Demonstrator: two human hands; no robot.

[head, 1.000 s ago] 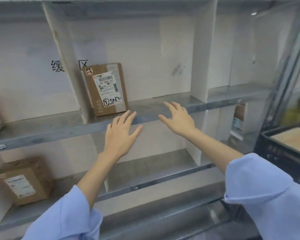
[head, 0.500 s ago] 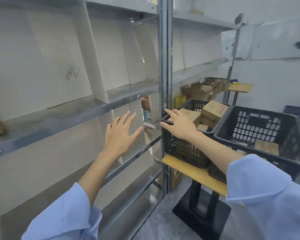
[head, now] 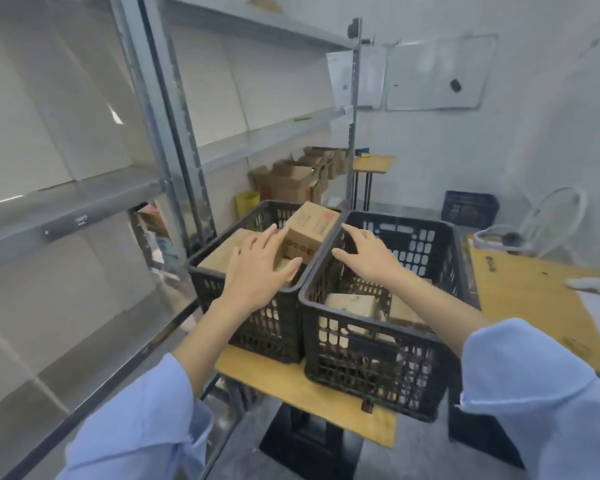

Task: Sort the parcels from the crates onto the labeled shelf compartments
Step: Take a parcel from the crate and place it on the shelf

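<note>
Now both hands are spread wide, holding nothing. The left hand (head: 257,268) is hovering over the left crate (head: 257,327), just beside a box (head: 310,230) sitting high on the pile. The right hand (head: 368,258) is hovering over the right crate (head: 371,368), where parcels (head: 352,303) are lying low. Both crates are sitting on a table (head: 302,393).

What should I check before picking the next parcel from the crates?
1. Left hand free: ok, open above the left crate.
2. Right hand free: ok, open over the right crate.
3. Parcel reachable: ok, tilted brown box tops the left crate, near the left hand.
4. Destination readable: cannot tell, print blurred.
5. Right crate stocked: ok, parcels lie low inside.
</note>
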